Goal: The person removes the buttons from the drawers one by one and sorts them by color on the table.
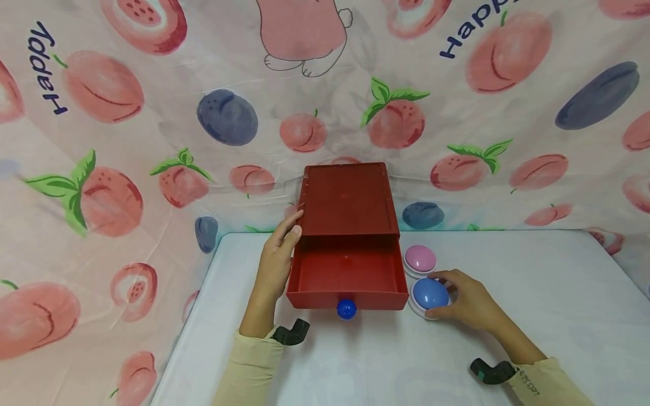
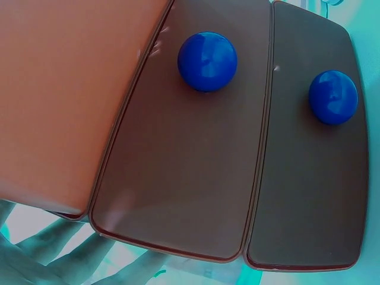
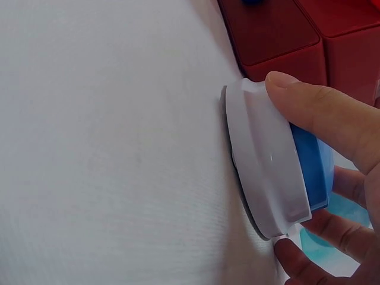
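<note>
A red drawer cabinet (image 1: 347, 200) stands on the white table, its top drawer (image 1: 350, 276) pulled out and bare inside. My left hand (image 1: 274, 259) rests against the cabinet's left side with its fingers extended; in the left wrist view the fingers (image 2: 77, 255) show beside the drawer fronts. To the right of the drawer, my right hand (image 1: 469, 299) grips a round push button with a blue dome (image 1: 430, 293) and white base by its rim. The right wrist view shows the thumb and fingers around the button's base (image 3: 264, 160), its underside facing the tabletop.
A similar button with a pink dome (image 1: 420, 258) sits just behind the blue one, beside the cabinet. Blue ball knobs (image 2: 208, 62) stick out from the drawer fronts. Behind the table (image 1: 406, 361) hangs a fruit-patterned cloth (image 1: 325, 101).
</note>
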Tool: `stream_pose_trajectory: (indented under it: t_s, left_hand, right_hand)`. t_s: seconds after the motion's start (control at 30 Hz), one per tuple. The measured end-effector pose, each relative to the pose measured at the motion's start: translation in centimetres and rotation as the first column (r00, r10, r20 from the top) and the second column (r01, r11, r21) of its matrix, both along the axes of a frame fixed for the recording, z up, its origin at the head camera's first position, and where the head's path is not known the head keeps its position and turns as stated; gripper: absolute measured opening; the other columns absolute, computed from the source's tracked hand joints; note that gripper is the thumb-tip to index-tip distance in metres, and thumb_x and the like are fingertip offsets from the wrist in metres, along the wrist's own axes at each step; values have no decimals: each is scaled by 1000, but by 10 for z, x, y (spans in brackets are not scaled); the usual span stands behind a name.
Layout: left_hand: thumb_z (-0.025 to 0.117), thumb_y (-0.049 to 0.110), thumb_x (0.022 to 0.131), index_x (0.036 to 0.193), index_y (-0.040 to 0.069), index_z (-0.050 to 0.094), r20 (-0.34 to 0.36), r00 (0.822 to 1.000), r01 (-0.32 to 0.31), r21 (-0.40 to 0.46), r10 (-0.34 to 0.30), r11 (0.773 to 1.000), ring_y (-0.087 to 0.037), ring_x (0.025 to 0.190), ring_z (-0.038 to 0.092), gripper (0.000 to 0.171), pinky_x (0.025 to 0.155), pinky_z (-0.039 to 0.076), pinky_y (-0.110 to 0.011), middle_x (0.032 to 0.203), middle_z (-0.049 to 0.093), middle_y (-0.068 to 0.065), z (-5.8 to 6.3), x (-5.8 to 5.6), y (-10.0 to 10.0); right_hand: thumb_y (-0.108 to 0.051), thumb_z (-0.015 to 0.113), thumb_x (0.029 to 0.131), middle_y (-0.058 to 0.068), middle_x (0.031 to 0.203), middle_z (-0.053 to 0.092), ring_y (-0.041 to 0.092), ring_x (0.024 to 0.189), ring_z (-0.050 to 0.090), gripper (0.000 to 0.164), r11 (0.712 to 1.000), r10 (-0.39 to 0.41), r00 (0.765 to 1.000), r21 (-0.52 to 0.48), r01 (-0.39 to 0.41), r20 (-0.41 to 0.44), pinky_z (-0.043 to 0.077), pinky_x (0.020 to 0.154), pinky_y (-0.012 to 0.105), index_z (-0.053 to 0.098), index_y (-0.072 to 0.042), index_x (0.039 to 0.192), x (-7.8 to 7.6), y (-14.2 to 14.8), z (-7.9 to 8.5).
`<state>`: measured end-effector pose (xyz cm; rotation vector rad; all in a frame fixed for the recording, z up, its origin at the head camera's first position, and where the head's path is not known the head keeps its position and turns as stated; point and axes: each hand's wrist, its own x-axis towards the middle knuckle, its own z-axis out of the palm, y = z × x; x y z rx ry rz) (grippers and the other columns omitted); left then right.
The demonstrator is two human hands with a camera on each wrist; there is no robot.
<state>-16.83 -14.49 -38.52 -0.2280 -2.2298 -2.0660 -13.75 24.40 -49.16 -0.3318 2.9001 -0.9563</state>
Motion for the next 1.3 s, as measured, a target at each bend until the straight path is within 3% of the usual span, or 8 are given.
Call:
stream_pose_trajectory:
  t_s: [0.5, 0.83, 1.07, 1.3]
  left_hand:
    - [49, 45, 95, 135, 36, 48, -4, 1000, -7, -23, 7, 1000, -20, 125, 44, 41, 92, 48, -47, 141, 41, 11, 0, 0, 0]
    - [49, 43, 95, 135, 36, 48, 5, 1000, 2, 3, -2, 1000, -21, 124, 46, 41, 89, 50, -47, 141, 41, 11, 1, 0, 0]
    - [49, 44, 95, 134, 37, 49, 14, 1000, -7, -4, 7, 1000, -21, 124, 46, 40, 91, 49, -47, 140, 42, 10, 0, -1, 0]
    - [49, 44, 95, 134, 37, 49, 6, 1000, -15, -24, 15, 1000, -19, 125, 44, 39, 94, 47, -48, 140, 42, 10, -1, -1, -1]
  right_hand:
    - [-55, 85, 54, 7, 108, 58, 24, 97, 54, 86, 1000, 6, 1000, 2, -6, -10, 53, 72, 42, 54, -18, 125, 1, 0, 2]
    - [-56, 81, 59, 7, 119, 55, 29, 107, 53, 89, 997, -14, 997, -74, 20, 76, 51, 81, 49, 47, -21, 132, 0, 6, 6]
    - [-53, 77, 69, 4, 125, 55, 25, 109, 51, 74, 987, -36, 998, -157, 44, 55, 49, 80, 46, 48, -26, 132, 3, 0, 24]
    - [-43, 75, 76, -1, 117, 60, 17, 100, 54, 59, 973, -7, 1000, -231, 7, 0, 47, 78, 35, 52, -28, 128, 13, -17, 59]
